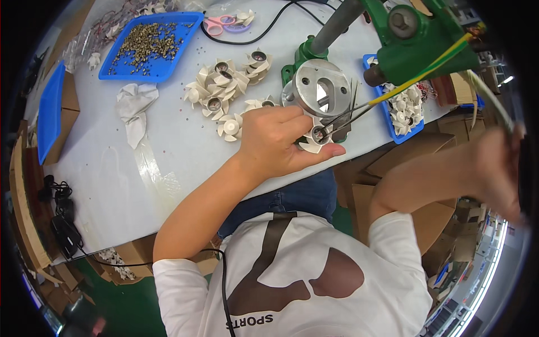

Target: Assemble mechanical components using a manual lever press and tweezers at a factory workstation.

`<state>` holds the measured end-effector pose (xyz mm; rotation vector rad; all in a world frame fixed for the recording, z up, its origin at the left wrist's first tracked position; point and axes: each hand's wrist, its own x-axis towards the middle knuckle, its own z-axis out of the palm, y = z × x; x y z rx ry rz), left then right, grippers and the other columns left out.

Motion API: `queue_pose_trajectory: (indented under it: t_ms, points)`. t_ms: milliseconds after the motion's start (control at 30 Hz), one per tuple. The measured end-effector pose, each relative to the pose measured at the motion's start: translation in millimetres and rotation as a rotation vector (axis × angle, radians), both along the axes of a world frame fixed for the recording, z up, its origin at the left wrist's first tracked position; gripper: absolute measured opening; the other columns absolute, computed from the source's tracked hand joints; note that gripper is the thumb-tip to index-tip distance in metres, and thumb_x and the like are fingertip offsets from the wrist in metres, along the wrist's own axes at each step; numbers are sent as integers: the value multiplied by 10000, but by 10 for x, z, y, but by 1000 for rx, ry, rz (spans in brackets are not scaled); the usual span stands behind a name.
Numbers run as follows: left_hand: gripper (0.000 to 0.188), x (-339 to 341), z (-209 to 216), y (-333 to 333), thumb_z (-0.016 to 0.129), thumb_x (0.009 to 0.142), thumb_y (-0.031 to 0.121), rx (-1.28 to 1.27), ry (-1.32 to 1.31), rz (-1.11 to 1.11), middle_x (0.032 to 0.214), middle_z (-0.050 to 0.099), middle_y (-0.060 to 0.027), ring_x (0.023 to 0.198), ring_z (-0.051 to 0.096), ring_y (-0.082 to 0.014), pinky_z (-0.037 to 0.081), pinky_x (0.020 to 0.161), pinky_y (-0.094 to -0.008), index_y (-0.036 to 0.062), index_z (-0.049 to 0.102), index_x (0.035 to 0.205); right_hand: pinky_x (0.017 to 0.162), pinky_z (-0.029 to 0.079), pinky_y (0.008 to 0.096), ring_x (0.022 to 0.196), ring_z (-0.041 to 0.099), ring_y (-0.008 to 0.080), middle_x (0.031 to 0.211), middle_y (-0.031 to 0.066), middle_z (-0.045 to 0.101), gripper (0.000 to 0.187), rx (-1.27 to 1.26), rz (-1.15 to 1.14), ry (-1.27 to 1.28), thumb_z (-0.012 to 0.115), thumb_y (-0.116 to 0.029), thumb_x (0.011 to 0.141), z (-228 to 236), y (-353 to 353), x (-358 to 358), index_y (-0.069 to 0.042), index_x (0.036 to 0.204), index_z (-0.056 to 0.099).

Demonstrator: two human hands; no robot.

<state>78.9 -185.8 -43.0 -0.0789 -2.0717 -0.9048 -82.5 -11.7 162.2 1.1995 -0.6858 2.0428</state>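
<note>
My left hand (278,140) holds a small cream plastic fan impeller (315,139) with a metal hub, right in front of the round metal die (321,87) of a green hand press (415,39). My right hand (497,168) is raised far to the right at the edge of the view, blurred, near a dark handle; whether it grips it is unclear. A pile of the same cream impellers (222,84) lies on the white table (168,163) just left of the press.
A blue tray of small brass parts (149,45) stands at the back left. Pink scissors (222,23) lie behind the pile. Another blue tray with impellers (404,109) sits right of the press. A crumpled white cloth (135,106) lies left. Cardboard boxes surround the table.
</note>
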Motion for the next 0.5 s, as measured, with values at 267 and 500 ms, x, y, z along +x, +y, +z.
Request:
queue_pose_trajectory:
  t_ms: [267, 500]
  points:
    - [491, -112, -190, 17, 811, 734, 496, -55, 33, 127, 561, 438, 40, 427, 365, -154, 320, 420, -272, 114, 537, 593, 738, 350, 347, 558, 228, 130, 549, -58, 223, 571, 160, -220, -7, 401, -583, 994, -1215, 486, 359, -208, 584, 265]
    - [453, -103, -176, 7, 864, 710, 384, -30, 31, 97, 567, 455, 27, 457, 357, -146, 312, 436, -265, 83, 537, 624, 762, 346, 365, 566, 217, 138, 521, -50, 211, 476, 227, -114, -56, 430, -367, 970, -921, 620, 378, -218, 564, 231]
